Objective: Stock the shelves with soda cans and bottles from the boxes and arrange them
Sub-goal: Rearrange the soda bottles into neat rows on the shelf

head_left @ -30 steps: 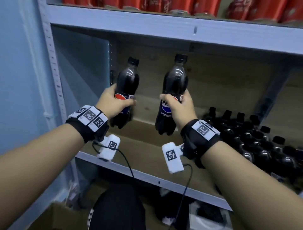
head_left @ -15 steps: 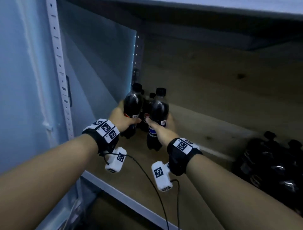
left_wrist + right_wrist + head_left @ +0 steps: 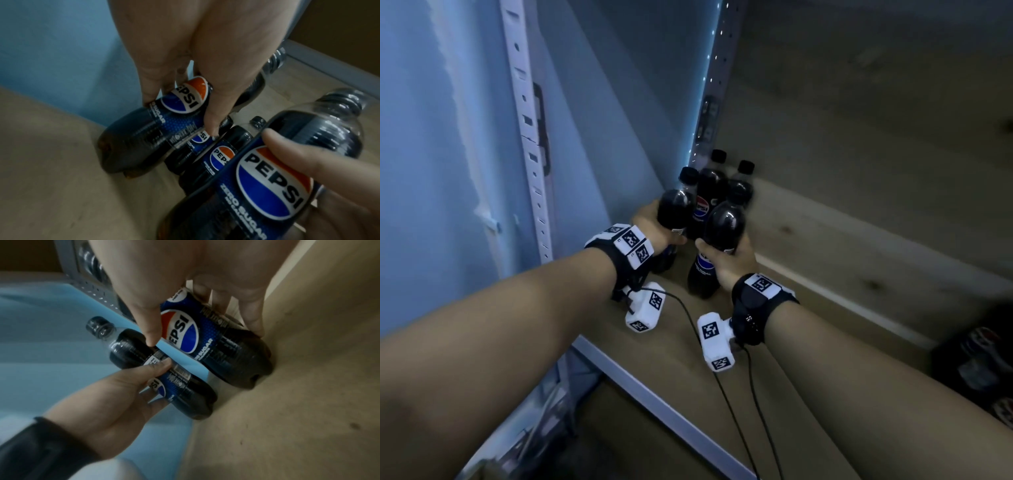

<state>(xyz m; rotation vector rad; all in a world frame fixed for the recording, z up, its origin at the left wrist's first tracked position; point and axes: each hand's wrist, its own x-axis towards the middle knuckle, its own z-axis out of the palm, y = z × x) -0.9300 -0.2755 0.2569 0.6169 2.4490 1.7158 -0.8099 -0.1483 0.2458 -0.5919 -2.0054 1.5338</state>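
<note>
Each hand grips one dark Pepsi Zero Sugar bottle with a black cap, deep in the back-left corner of the wooden shelf [image 3: 825, 274]. My left hand [image 3: 654, 231] is curled round the left bottle [image 3: 675, 209] at its label. My right hand [image 3: 732, 260] holds the right bottle [image 3: 722, 229] the same way. Both bottles are nearly upright, and in the right wrist view their bases [image 3: 242, 369] sit at the shelf board. Two more Pepsi bottles [image 3: 710, 192] stand just behind them against the corner post. The left wrist view shows the left bottle [image 3: 144, 129] and the right bottle [image 3: 267, 170] side by side.
A blue side wall [image 3: 592, 137] and a perforated metal post [image 3: 527, 120] close off the left. The shelf's grey front rail [image 3: 654, 401] runs under my forearms. A group of dark bottles [image 3: 979, 359] stands at the far right. Bare board lies between the two groups.
Both hands have carried their bottles from chest height in front of the shelf down and inward to the back-left corner, beside the two standing bottles. The grips are unchanged.
</note>
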